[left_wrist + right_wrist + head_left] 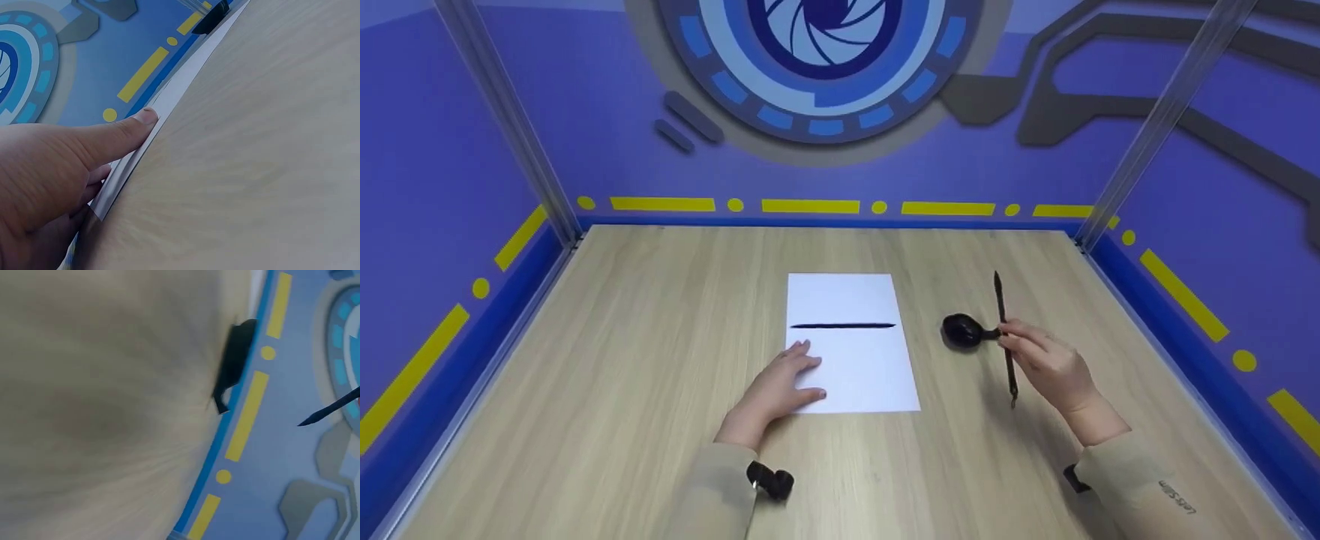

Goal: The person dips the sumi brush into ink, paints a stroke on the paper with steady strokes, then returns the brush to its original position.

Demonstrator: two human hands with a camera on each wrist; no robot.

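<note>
A white sheet of paper (855, 367) lies on the wooden table, crossed by a thick black brush stroke (842, 325) with tapered ends. My left hand (784, 382) rests on the paper's left edge, fingers and thumb spread; in the left wrist view the thumb presses on the sheet (169, 98). To the right of the paper, my right hand (1054, 367) pinches a dark calligraphy brush (1000, 296) around its middle. The brush's pointed end faces the back wall, and a small loop shows at its near end. The right wrist view catches only the brush's pointed end (320, 415).
A round black dish (962, 331) with a short handle stands right of the paper, its handle overlapped by the brush and right fingertips. Blue printed panels (840, 176) wall the table (660, 337) at the back and both sides, with clear corner posts (510, 112).
</note>
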